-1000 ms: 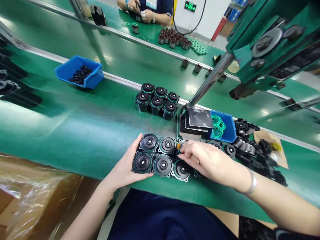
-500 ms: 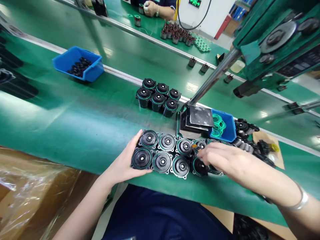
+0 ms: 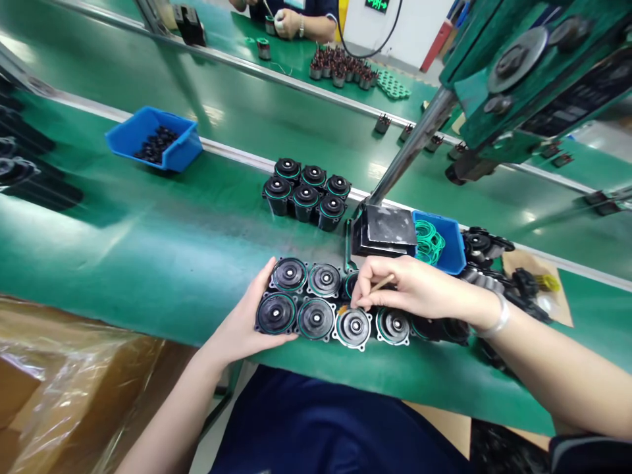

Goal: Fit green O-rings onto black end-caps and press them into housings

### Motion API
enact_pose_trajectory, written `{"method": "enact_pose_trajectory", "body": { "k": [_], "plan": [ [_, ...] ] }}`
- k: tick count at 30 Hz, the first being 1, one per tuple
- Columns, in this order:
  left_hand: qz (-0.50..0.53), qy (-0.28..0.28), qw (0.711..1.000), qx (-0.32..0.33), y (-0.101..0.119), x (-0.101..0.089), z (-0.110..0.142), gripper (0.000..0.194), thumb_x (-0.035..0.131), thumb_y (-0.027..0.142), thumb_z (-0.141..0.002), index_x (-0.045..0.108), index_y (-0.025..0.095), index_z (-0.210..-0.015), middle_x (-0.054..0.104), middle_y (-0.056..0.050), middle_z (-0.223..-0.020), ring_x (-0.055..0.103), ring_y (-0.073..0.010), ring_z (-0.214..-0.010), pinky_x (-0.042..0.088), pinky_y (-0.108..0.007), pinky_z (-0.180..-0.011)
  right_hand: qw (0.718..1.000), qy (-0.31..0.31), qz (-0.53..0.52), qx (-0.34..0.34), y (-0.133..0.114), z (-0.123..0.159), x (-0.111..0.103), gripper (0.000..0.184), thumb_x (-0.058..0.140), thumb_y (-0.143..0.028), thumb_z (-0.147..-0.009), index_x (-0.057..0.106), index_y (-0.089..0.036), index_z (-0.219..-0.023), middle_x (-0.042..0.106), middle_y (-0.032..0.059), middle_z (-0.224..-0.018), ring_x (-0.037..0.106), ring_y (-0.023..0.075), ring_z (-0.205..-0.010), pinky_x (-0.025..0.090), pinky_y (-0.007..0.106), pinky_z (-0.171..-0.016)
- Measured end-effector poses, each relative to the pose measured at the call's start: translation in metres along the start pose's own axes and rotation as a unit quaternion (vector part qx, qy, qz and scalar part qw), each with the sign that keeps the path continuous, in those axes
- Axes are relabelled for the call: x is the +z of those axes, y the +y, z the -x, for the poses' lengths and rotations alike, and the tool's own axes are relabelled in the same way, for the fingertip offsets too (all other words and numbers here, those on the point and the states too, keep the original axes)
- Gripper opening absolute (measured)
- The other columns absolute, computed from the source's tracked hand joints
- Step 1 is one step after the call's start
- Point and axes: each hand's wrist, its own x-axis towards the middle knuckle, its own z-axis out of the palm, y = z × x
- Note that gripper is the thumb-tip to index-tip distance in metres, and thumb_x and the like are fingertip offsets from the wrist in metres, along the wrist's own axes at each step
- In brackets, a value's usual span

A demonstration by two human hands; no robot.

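Two rows of black round housings (image 3: pixel 316 317) with metal flanges and green sealing rings stand on the bench before me. My left hand (image 3: pixel 241 322) wraps around the left end of the rows, its thumb along the near side and fingers at the far side. Pinched in my right hand (image 3: pixel 390 283) is a thin brush (image 3: pixel 382 283) with a pale handle. Its orange tip lies at the upper left rim of a near-row housing (image 3: pixel 355 327). Part of the far row is hidden behind my right hand.
Several finished-looking housings (image 3: pixel 305 195) stand farther back. A green press (image 3: pixel 518 85) overhangs on the right, its metal block (image 3: pixel 390 227) beside a blue bin (image 3: pixel 447 243) of green rings. Another blue bin (image 3: pixel 182 148) holds small black parts. Across the bench a co-worker's hand (image 3: pixel 286 24) shows.
My right hand has moved left with the brush, from the fourth column of housings to the third in the near row. The left hand stays around the left end.
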Motion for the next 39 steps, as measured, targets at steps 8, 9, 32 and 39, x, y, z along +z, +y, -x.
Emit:
{"method": "enact_pose_trajectory", "body": {
  "k": [8, 9, 32, 39],
  "plan": [
    [0.011, -0.004, 1.0, -0.011, -0.002, -0.001, 0.0, 0.117, 0.082, 0.043, -0.073, 0.003, 0.028, -0.157, 0.017, -0.015, -0.164, 0.025, -0.0399, -0.148, 0.025, -0.06, -0.119, 0.995, 0.07, 0.073, 0.023, -0.001, 0.025, 0.011, 0.018, 0.054, -0.038, -0.098, 0.055, -0.02, -0.098, 0.07, 0.0024, -0.096, 0.07, 0.0127, -0.087, 0.056, 0.025, -0.077],
    [0.012, -0.005, 1.0, -0.011, -0.002, -0.001, 0.0, 0.117, 0.082, 0.042, -0.073, 0.002, 0.028, -0.157, 0.017, -0.015, -0.164, 0.025, -0.0399, -0.148, 0.025, -0.06, -0.119, 0.993, 0.085, 0.079, 0.028, -0.001, 0.031, 0.015, 0.017, 0.053, -0.037, -0.099, 0.055, -0.02, -0.098, 0.069, 0.0024, -0.097, 0.07, 0.0121, -0.087, 0.056, 0.024, -0.077],
    [-0.008, 0.004, 1.0, 0.023, 0.003, 0.0, -0.001, 0.116, 0.079, 0.051, -0.074, 0.001, 0.027, -0.157, 0.015, -0.015, -0.165, 0.021, -0.039, -0.149, 0.026, -0.057, -0.121, 0.929, 0.323, 0.165, -0.068, -0.005, 0.035, 0.077, 0.021, 0.068, -0.029, -0.091, 0.049, -0.021, -0.086, 0.072, 0.0039, -0.09, 0.073, 0.015, -0.085, 0.059, 0.023, -0.065],
    [0.001, -0.001, 1.0, 0.024, 0.004, 0.0, -0.003, 0.118, 0.08, 0.053, -0.073, 0.002, 0.026, -0.157, 0.017, -0.016, -0.164, 0.022, -0.0395, -0.149, 0.027, -0.058, -0.12, 0.948, 0.188, 0.252, -0.05, -0.015, 0.018, 0.071, 0.015, 0.053, -0.03, -0.1, 0.044, -0.021, -0.092, 0.068, 0.0036, -0.089, 0.065, 0.0098, -0.068, 0.05, 0.022, -0.06]
  ]
}}
